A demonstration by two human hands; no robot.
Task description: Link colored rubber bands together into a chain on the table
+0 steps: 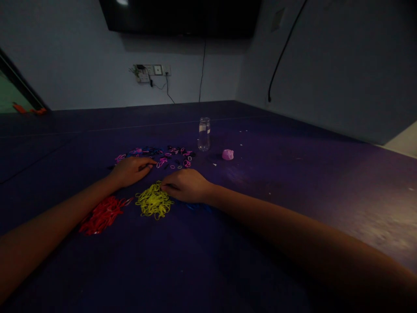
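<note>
My left hand (132, 171) reaches over the scattered pink, black and blue rubber bands (177, 151). Its index finger is stretched out, with the thumb apart below, and the fingertip is by a few pink bands. At the upper right edge of a heap of yellow rubber bands (154, 201) is my right hand (186, 184), fingers curled and tips pressed together; what they pinch, if anything, is hidden. A heap of red rubber bands (103, 214) lies under my left forearm's near side. Some blue bands (197, 207) show partly behind my right wrist.
An upright clear jar (204, 135) without a lid stands beyond the scattered bands. To its right sits a small pink object (227, 154). White scraps dot the purple floor-like surface (182, 265). A wall with sockets (153, 70) and a dark screen (182, 17) is at the back.
</note>
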